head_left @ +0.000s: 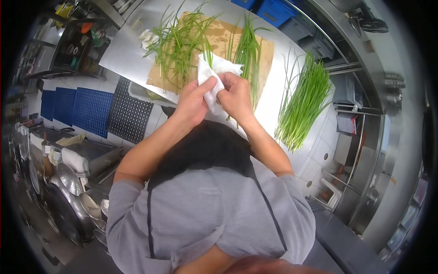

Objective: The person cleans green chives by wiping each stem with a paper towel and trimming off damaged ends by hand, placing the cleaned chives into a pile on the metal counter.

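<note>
- Your left hand [194,102] and right hand [236,96] both clasp a white wrap [209,86], cloth or paper, above the desk's [122,57] near edge.
- Green stalks [208,58] poke from its far end; they should be light, limp and easily bruised, best held gently around the wrap.
- Beyond, loose stalks [178,50] lie left, a straighter bundle [249,52] right, on brown cardboard [223,34].
- Further right rests a thick bunch [305,98].

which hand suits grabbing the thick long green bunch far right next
Probably the right hand, closer than the left hand to the thick bunch of long green stalks, though both hold a crumpled white sheet.
</note>
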`<action>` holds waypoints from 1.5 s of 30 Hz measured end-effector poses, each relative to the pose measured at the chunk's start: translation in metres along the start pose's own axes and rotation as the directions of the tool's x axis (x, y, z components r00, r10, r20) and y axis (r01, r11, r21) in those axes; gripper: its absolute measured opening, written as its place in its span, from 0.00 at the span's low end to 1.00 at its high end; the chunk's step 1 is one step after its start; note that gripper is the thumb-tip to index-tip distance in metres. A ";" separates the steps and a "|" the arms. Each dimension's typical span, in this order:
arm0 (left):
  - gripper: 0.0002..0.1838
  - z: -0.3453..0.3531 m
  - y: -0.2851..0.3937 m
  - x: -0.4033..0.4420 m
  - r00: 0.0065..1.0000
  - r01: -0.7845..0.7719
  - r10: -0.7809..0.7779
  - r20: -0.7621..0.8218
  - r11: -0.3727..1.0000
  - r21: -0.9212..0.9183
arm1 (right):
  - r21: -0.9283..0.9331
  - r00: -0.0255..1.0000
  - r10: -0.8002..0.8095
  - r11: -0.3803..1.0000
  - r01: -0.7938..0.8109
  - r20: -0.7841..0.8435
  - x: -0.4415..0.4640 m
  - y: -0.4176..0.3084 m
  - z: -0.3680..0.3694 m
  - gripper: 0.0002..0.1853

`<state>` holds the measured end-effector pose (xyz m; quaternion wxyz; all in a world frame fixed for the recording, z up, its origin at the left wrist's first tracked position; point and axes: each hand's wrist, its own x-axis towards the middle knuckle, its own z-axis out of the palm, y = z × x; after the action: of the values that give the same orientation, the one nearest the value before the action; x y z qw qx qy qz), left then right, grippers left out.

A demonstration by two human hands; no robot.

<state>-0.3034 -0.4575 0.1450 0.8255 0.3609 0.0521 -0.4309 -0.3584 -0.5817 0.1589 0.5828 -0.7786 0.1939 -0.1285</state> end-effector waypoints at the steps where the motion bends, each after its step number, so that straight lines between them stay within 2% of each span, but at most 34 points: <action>1: 0.14 0.000 0.000 0.001 1.000 -0.002 0.002 -0.021 1.000 0.007 | -0.020 0.999 0.025 1.000 -0.024 0.025 0.000 -0.002 -0.003 0.10; 6: 0.15 0.010 0.003 0.005 0.996 -0.049 0.051 -0.071 0.999 0.023 | -0.086 0.995 0.069 0.994 -0.062 0.077 -0.001 -0.016 -0.015 0.09; 8: 0.15 0.017 0.006 0.012 0.985 -0.114 0.113 -0.130 0.993 -0.001 | -0.085 0.992 0.081 0.994 -0.072 0.098 -0.001 -0.015 -0.020 0.09; 11: 0.14 0.021 0.020 0.024 0.973 -0.171 0.158 -0.168 0.983 -0.070 | -0.005 0.981 0.038 0.999 -0.038 0.190 -0.004 -0.015 -0.028 0.07; 14: 0.15 0.018 0.034 0.035 0.960 -0.224 0.209 -0.184 0.972 -0.065 | 0.106 0.946 0.178 0.971 -0.213 0.269 -0.007 -0.031 -0.043 0.05; 18: 0.17 0.003 0.054 0.061 0.947 -0.284 0.270 -0.172 0.957 -0.063 | 0.055 0.933 0.161 0.981 -0.188 0.322 -0.013 -0.029 -0.068 0.07; 21: 0.18 -0.009 0.073 0.077 0.932 -0.332 0.315 -0.182 0.940 -0.075 | 0.092 0.920 0.187 0.968 -0.232 0.344 -0.019 -0.033 -0.091 0.06; 28: 0.19 -0.024 0.108 0.093 0.911 -0.382 0.364 -0.195 0.922 -0.064 | -0.008 0.925 0.257 0.964 -0.265 0.279 -0.030 -0.052 -0.134 0.05; 31: 0.18 -0.019 0.117 0.090 0.884 -0.423 0.403 -0.237 0.906 -0.035 | -0.029 0.929 0.251 0.967 -0.253 0.272 -0.031 -0.053 -0.150 0.06; 33: 0.17 -0.042 0.128 0.104 0.857 -0.460 0.426 -0.291 0.886 -0.058 | -0.022 0.932 0.243 0.969 -0.246 0.269 -0.032 -0.055 -0.161 0.06; 37: 0.17 -0.095 0.164 0.113 0.782 -0.559 0.524 -0.337 0.829 -0.010 | 0.127 0.950 0.192 0.965 -0.228 0.248 -0.038 -0.046 -0.186 0.04; 40: 0.17 -0.147 0.192 0.111 0.774 -0.578 0.542 -0.328 0.816 -0.017 | 0.158 0.967 0.179 0.965 -0.209 0.184 -0.043 -0.043 -0.199 0.04; 43: 0.17 -0.143 0.201 0.089 0.769 -0.581 0.549 -0.329 0.814 -0.002 | 0.231 0.977 0.150 0.956 -0.182 0.149 -0.044 -0.040 -0.208 0.04; 45: 0.18 -0.110 0.189 0.068 0.790 -0.556 0.519 -0.327 0.831 -0.026 | 0.275 0.982 0.121 0.948 -0.157 0.143 -0.042 -0.040 -0.210 0.05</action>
<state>-0.0943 -0.3633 0.1411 0.9156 0.3726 0.1002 -0.1129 -0.4795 -0.7325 0.2587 0.7076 -0.6772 0.1911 -0.0650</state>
